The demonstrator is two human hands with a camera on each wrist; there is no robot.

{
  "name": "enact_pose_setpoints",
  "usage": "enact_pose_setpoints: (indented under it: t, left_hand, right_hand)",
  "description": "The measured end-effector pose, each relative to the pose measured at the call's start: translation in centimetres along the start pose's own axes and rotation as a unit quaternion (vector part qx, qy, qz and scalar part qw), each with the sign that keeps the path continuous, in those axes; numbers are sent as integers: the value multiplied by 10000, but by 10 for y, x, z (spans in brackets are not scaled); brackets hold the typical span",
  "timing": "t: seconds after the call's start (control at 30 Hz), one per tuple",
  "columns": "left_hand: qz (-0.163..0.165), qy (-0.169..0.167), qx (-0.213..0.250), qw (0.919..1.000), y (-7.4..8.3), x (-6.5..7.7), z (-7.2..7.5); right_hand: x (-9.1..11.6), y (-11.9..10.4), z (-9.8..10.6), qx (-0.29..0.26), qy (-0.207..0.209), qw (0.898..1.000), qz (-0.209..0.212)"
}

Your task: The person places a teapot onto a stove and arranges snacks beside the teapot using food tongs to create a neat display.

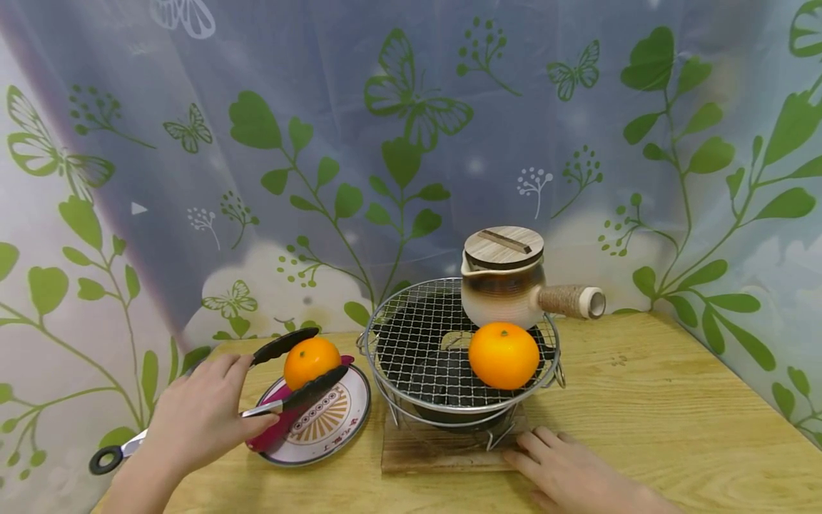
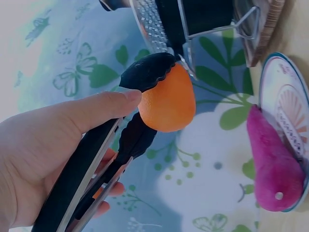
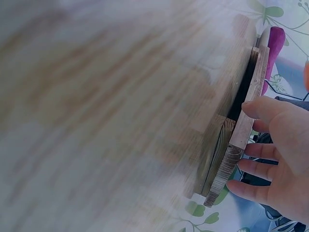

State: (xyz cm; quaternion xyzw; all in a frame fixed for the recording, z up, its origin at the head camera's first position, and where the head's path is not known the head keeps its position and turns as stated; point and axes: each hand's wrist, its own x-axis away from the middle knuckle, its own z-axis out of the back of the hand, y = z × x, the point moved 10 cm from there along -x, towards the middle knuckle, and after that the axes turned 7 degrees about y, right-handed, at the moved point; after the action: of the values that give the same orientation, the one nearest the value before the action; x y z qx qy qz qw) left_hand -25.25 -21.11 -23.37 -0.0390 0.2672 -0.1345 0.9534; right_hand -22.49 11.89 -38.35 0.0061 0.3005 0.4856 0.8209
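Note:
My left hand (image 1: 199, 414) grips a pair of tongs (image 2: 91, 179) with black scalloped tips. Between those tips is an orange (image 2: 169, 99), held above a white patterned plate (image 1: 349, 421). A magenta, tapered sweet-potato-like thing (image 2: 274, 164) lies on the plate. To the right stands a round grill with a wire mesh (image 1: 417, 328), on a wooden board (image 1: 417, 457). Another orange (image 1: 504, 355) sits on the mesh's front right. My right hand (image 1: 571, 467) touches the board's right front corner with its fingertips; it holds nothing.
A clay teapot (image 1: 501, 293) with a wooden lid stands at the back right of the mesh, its rope-wrapped handle (image 1: 568, 301) sticking out to the right. Behind the wooden table (image 1: 642, 400) hangs a cloth (image 1: 449, 178) printed with leaves and butterflies.

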Motion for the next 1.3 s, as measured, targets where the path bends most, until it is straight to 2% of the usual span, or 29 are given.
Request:
enact_pose_setpoints:
  t: [0.17,0.5,0.83,0.93,1.13,1.3]
  left_hand:
    - [-79,178,65,9998,5,-4,13]
    - [-202,345,99,9992,18,-11,30]
    - [-641,654,207,9956,45,-20,49]
    - [-747,690,234,9945,53,-23,51]
    - [-786,547,289,9950,63,-27,51]
    - [-934,608,304,9933,73,-31,53]
  right_hand:
    - [1,1,-3,-87,-151,9998,-40]
    - [-1,2,0,-69,-50,9999,-82]
    - [-1,1,0,-68,14,10000,-47]
    - [0,1,0,-69,61,10000,-32]
    - [1,0,2,-27,284,9996,75]
    - [1,0,3,-32,338,9994,82]
